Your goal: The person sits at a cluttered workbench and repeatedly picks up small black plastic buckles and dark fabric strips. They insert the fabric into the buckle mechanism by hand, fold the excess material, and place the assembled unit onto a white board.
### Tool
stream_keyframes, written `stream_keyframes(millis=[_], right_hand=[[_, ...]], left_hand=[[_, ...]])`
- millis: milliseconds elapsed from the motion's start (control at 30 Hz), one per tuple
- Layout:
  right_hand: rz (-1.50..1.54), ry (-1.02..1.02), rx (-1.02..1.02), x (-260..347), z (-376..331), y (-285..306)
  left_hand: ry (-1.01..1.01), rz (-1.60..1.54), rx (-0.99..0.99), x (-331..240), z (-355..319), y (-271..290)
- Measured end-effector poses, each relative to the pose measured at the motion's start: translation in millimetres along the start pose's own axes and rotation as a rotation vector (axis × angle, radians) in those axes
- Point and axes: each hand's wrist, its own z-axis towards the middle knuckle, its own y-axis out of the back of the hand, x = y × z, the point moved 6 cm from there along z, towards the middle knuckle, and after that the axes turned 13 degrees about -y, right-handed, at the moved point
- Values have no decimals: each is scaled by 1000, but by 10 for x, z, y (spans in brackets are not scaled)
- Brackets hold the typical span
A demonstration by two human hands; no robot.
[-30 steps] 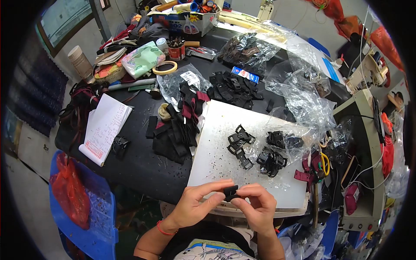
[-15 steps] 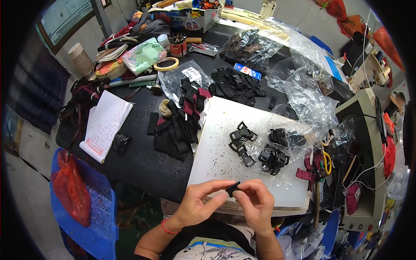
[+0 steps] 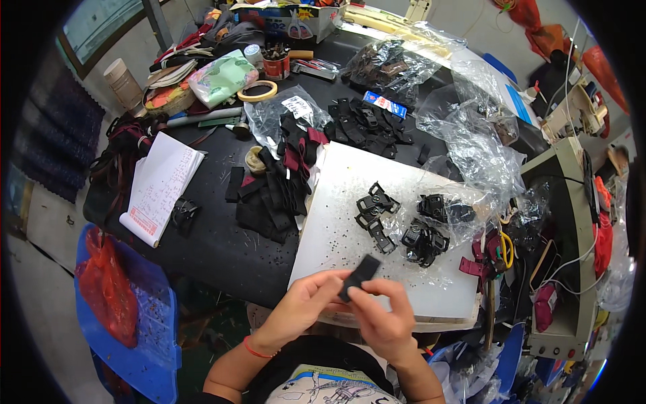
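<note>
Fingers of the left hand (image 3: 306,301), lower centre of the frame, were curled, tips at the left edge of one black strap piece (image 3: 362,273); whether they gripped it could not be told. Fingers of the right hand (image 3: 385,315) were pinched on its lower end, thumb on top. Strap piece: lower centre, slanted toward the upper right, over the board's near part.

Surroundings, left to right:
- Blue plastic seat (image 3: 159,316), lower left; bore a red bag (image 3: 111,296).
- Open notepad (image 3: 165,178), written on, left; lay on the black bench (image 3: 219,266).
- Heap of black straps (image 3: 272,205), left of the board; maroon pieces were among them.
- White board (image 3: 410,293), centre; was strewn with dark specks.
- Black buckles (image 3: 425,242), several, on the board.
- Clear plastic bags (image 3: 479,145), upper right; were crumpled.
- Yellow loop handle (image 3: 508,250), right; stood beside maroon pieces.
</note>
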Motion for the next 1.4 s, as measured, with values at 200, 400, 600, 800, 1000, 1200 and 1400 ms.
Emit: stream_keyframes(millis=[200, 400, 600, 800, 1000, 1200, 1400], right_hand=[[348, -373, 4, -204, 78, 7], [521, -548, 181, -352, 94, -88], [438, -471, 98, -260, 54, -112], [336, -460, -44, -229, 85, -198], [397, -499, 116, -280, 113, -199], [191, -409, 26, -333, 173, -92], [135, -341, 7, -303, 74, -32]], left_hand=[[-34, 151, 10, 19, -13, 43], [-12, 211, 73, 4, -57, -80], [-197, 457, 83, -48, -90, -162], [-182, 573, -38, -46, -79, -154], [-322, 840, 45, -219, -8, -97], [-43, 272, 42, -101, -85, -44], [-155, 491, 71, -114, -90, -75]])
